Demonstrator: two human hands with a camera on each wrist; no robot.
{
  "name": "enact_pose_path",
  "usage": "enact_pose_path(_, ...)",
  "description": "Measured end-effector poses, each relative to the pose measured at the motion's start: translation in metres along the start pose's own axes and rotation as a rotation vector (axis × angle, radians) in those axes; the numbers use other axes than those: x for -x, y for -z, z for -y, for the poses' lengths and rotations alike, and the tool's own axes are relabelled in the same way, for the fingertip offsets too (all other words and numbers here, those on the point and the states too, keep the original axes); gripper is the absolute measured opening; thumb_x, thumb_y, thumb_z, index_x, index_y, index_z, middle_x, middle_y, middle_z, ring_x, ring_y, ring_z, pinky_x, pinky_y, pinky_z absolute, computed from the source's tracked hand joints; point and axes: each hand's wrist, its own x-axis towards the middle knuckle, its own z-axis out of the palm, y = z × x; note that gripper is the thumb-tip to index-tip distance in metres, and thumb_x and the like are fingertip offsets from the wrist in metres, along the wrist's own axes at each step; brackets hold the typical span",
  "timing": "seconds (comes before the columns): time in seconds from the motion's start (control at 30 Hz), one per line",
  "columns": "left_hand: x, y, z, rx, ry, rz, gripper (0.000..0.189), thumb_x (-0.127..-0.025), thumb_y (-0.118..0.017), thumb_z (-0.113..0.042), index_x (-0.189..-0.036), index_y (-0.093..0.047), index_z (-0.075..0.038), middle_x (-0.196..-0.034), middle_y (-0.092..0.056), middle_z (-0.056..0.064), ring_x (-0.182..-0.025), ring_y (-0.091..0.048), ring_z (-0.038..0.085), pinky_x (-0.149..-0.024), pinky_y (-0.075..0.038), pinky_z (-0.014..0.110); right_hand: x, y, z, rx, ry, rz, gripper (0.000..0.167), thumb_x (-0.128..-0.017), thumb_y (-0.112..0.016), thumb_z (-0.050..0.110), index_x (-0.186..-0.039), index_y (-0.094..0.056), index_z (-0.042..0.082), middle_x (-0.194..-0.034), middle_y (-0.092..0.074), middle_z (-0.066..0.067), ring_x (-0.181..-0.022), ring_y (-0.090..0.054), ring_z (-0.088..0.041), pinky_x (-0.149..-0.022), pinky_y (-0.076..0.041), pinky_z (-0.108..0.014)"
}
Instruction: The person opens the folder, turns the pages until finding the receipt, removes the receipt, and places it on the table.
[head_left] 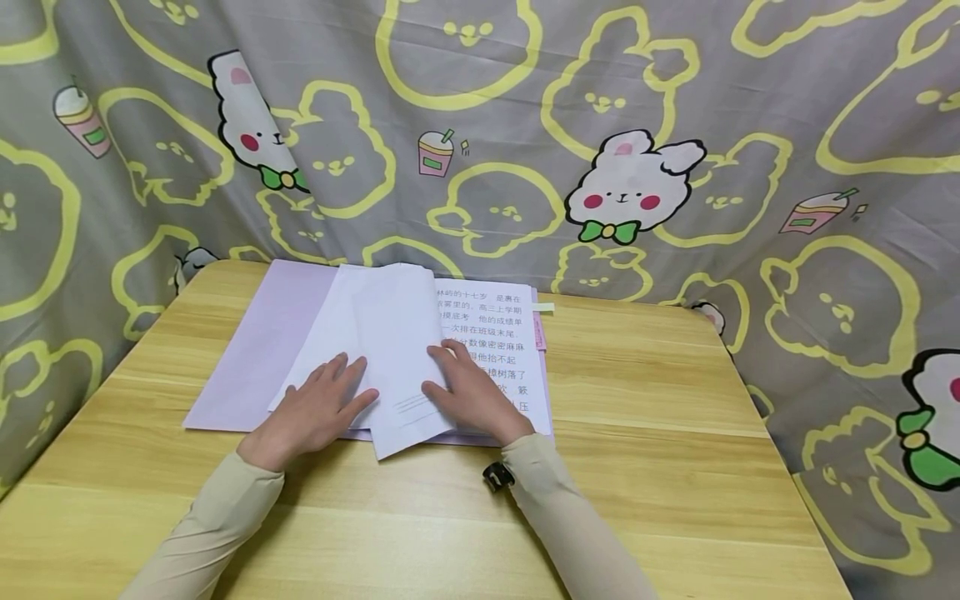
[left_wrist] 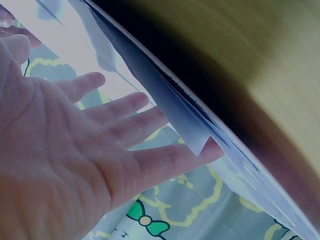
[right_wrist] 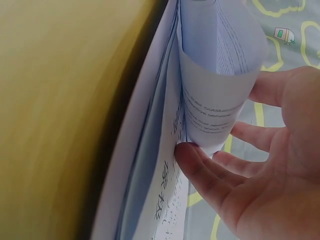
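Observation:
A lavender folder [head_left: 273,350] lies spread on the table with white sheets inside. One white sheet [head_left: 397,333] stands half turned over the middle, curled in the right wrist view, with lines of small print on it. My right hand [head_left: 472,383] touches this sheet's right edge with its fingertips; in the right wrist view one lower finger rests near the printed page [right_wrist: 170,195] beneath. On the left-side page [head_left: 318,333] lies my left hand [head_left: 311,412], fingers spread. In the left wrist view its lowest finger reaches behind a folded sheet corner [left_wrist: 200,145].
Large Chinese characters cover the right-side page [head_left: 502,333]. Tabs, one pale [head_left: 543,308] and one pink [head_left: 539,331], stick out at the folder's right side. The wooden table [head_left: 660,467] ends against a grey cartoon-print curtain [head_left: 510,142]. A black device [head_left: 497,477] sits at my right wrist.

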Motion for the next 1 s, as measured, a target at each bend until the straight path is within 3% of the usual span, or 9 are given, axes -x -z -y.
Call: enact_pose_path(1.0, 0.001, -0.0002, 0.0001, 0.009, -0.029, -0.04, 0.078, -0.106, -0.037, -0.059, -0.16, -0.031, -0.003, -0.164, -0.019, 0.033, -0.145, -0.022, 0.06, -0.096, -0.027, 0.087, 0.0013, -0.0085, 0.0085, 0.041, 0.066, 0.025, 0.06, -0.103, -0.056, 0.034, -0.157, -0.04, 0.012, -0.165, -0.031, -0.012, -0.136, -0.054, -0.032, -0.111, -0.045, -0.045)
